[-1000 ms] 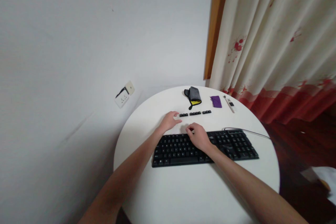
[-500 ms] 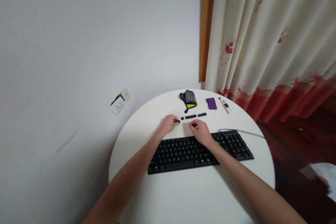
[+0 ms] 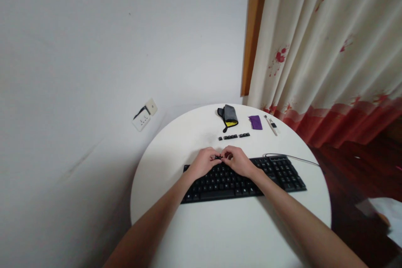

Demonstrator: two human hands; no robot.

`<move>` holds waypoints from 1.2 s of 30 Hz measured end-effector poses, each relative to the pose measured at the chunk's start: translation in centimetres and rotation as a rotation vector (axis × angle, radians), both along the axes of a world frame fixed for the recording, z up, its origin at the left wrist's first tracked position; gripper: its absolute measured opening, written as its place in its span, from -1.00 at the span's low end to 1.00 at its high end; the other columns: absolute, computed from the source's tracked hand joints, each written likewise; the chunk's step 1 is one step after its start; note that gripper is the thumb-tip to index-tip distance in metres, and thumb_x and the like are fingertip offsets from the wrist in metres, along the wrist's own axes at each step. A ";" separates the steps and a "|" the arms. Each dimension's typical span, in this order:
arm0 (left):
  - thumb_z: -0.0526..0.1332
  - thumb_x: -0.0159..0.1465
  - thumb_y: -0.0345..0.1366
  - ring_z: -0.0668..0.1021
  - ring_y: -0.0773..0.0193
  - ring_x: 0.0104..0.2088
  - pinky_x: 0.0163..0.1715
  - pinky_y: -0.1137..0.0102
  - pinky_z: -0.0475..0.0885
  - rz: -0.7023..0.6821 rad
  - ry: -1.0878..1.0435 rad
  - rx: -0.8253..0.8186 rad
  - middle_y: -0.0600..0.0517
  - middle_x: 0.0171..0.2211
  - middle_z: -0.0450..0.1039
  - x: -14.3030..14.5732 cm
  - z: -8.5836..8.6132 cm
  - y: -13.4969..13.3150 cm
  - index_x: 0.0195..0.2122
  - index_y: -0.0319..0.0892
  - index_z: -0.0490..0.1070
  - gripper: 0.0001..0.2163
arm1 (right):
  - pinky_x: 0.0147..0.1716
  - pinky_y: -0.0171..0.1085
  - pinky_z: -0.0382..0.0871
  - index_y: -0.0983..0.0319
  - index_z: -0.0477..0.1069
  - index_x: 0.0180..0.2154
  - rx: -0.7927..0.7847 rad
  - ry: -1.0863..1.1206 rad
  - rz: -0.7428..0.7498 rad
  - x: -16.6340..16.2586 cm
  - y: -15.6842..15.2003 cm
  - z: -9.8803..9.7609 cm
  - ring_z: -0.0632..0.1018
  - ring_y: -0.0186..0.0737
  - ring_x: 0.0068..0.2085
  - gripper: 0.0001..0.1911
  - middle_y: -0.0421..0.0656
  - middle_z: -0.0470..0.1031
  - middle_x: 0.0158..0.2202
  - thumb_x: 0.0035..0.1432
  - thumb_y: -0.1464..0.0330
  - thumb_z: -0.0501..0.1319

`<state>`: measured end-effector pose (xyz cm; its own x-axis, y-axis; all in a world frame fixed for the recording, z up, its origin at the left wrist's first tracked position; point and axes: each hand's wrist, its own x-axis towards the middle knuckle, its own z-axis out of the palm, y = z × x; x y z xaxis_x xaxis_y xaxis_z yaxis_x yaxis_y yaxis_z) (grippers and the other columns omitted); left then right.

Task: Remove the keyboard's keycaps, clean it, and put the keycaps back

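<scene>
Small black keycaps (image 3: 217,158) are pinched in the fingertips of my left hand (image 3: 202,162), above the back edge of a black keyboard (image 3: 220,184). My right hand (image 3: 238,161) is closed in a pinch too, its fingertips meeting the left ones. What exactly the right fingers grip is too small and covered to make out. Beyond both hands, more loose black keycaps (image 3: 230,137) lie in a row on the white round table (image 3: 176,144). Both forearms cross over the keyboard and hide parts of its keys.
A grey and yellow folded cloth (image 3: 230,114), a purple cloth (image 3: 255,122) and a slim brush-like tool (image 3: 271,124) lie at the table's back. The keyboard's cable (image 3: 295,158) runs off to the right. A wall (image 3: 94,71) borders the left, a curtain (image 3: 314,58) the right.
My left hand has come from beside the keycap row back toward the keyboard, bringing keycaps with it. The right hand has shifted slightly, and the two hands' fingertips now meet.
</scene>
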<state>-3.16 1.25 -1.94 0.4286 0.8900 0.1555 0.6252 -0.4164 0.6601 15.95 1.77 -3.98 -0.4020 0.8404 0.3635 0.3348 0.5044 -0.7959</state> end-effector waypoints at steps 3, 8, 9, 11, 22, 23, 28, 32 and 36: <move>0.26 0.22 -0.34 0.54 0.26 -0.28 -0.23 0.41 0.41 -0.027 -0.084 -0.046 0.01 -0.25 0.53 -0.3 -0.3 -0.2 -0.16 -0.13 0.57 -0.82 | -0.37 -0.33 0.32 0.24 0.45 -0.35 -0.028 -0.009 0.023 0.4 -0.2 0.8 0.45 -0.30 -0.40 -0.93 -0.22 0.47 -0.44 0.06 0.48 0.22; 0.33 0.13 -0.35 0.56 0.27 -0.31 -0.22 0.40 0.44 0.087 -0.226 -0.134 0.02 -0.31 0.57 0.2 -0.4 -0.6 -0.07 -0.19 0.51 -0.69 | -0.37 -0.33 0.33 0.28 0.51 -0.33 -0.121 -0.028 0.066 1.5 0.2 1.4 0.46 -0.29 -0.42 -0.89 -0.19 0.53 -0.43 0.05 0.46 0.22; 0.35 0.11 -0.35 0.56 0.27 -0.31 -0.22 0.41 0.43 0.085 -0.229 -0.135 0.03 -0.33 0.57 0.3 -0.4 -0.6 -0.13 -0.19 0.52 -0.73 | -0.36 -0.32 0.33 0.29 0.53 -0.34 -0.137 -0.038 0.076 1.6 0.3 1.4 0.46 -0.28 -0.41 -0.88 -0.17 0.55 -0.43 0.07 0.45 0.21; 0.37 0.08 -0.36 0.56 0.27 -0.32 -0.24 0.42 0.42 0.068 -0.215 -0.128 0.04 -0.37 0.57 0.5 -0.3 -0.8 -0.27 -0.20 0.54 -0.82 | -0.35 -0.31 0.33 0.29 0.56 -0.37 -0.163 -0.056 0.094 1.7 0.6 1.1 0.48 -0.26 -0.40 -0.85 -0.17 0.56 -0.44 0.09 0.41 0.21; 0.36 0.13 -0.30 0.58 0.22 -0.30 -0.21 0.39 0.42 -0.002 -0.107 -0.043 0.02 -0.33 0.60 0.1 -1.0 -0.6 -0.33 -0.15 0.60 -0.90 | -0.38 -0.33 0.33 0.28 0.55 -0.43 -0.178 -0.062 0.126 1.6 0.6 0.6 0.48 -0.29 -0.43 -0.90 -0.18 0.57 -0.45 0.05 0.40 0.27; 0.34 0.15 -0.30 0.58 0.22 -0.28 -0.20 0.39 0.43 -0.026 -0.124 -0.061 0.01 -0.31 0.60 0.0 -0.9 -0.6 -0.31 -0.16 0.61 -0.90 | -0.38 -0.33 0.33 0.28 0.54 -0.44 -0.174 -0.068 0.130 1.6 0.5 0.8 0.47 -0.29 -0.44 -0.91 -0.18 0.56 -0.45 0.04 0.42 0.27; 0.23 0.25 -0.31 0.59 0.24 -0.23 -0.15 0.40 0.44 -0.084 -0.166 -0.099 -0.01 -0.24 0.60 -0.3 -0.6 -0.7 -0.24 -0.14 0.61 -0.85 | -0.37 -0.33 0.34 0.29 0.50 -0.47 -0.178 -0.088 0.148 1.8 0.5 1.1 0.46 -0.29 -0.43 -0.94 -0.18 0.52 -0.47 0.01 0.45 0.26; 0.29 0.18 -0.36 0.59 0.25 -0.30 -0.22 0.41 0.45 -0.026 -0.158 -0.061 -0.01 -0.31 0.60 0.1 -0.5 -0.8 -0.33 -0.18 0.61 -0.91 | -0.36 -0.33 0.34 0.28 0.49 -0.47 -0.154 -0.091 0.169 2.0 0.5 1.1 0.47 -0.29 -0.42 -0.94 -0.18 0.52 -0.46 0.02 0.46 0.25; 0.33 0.14 -0.39 0.58 0.25 -0.28 -0.16 0.37 0.44 -0.049 -0.084 0.046 0.02 -0.32 0.60 0.3 -0.3 -0.9 -0.38 -0.14 0.61 -0.94 | -0.37 -0.34 0.31 0.29 0.50 -0.48 -0.128 -0.094 0.158 1.9 0.5 1.0 0.46 -0.31 -0.44 -0.90 -0.19 0.52 -0.48 0.05 0.44 0.24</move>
<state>-2.85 0.30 -2.26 0.4552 0.8593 0.2332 0.5467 -0.4765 0.6885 17.81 2.22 -3.01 -0.5591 0.8014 0.2127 0.3359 0.4534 -0.8256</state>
